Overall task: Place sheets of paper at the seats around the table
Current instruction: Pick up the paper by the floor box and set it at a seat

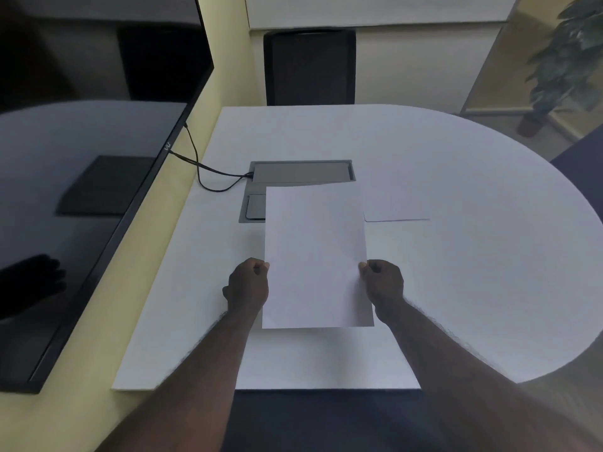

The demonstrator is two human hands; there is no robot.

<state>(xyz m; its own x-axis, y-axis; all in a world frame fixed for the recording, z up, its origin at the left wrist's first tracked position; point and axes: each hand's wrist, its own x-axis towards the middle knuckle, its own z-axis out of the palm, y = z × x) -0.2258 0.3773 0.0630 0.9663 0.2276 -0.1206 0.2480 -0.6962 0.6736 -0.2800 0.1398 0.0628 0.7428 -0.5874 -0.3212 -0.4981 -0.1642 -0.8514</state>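
I hold a white sheet of paper [315,256] above the white table [473,256], long side pointing away from me. My left hand [248,285] pinches its left edge and my right hand [381,285] pinches its right edge, both near the lower half. A small stack of white paper [396,208] lies flat on the table just behind and to the right of the held sheet, partly hidden by it.
A grey cable box [300,172] is set into the table behind the sheet, with a black cable [208,177] running to a large dark screen [81,190] on the left wall. A black chair [310,66] stands at the far side. A potted plant [561,66] is at the back right.
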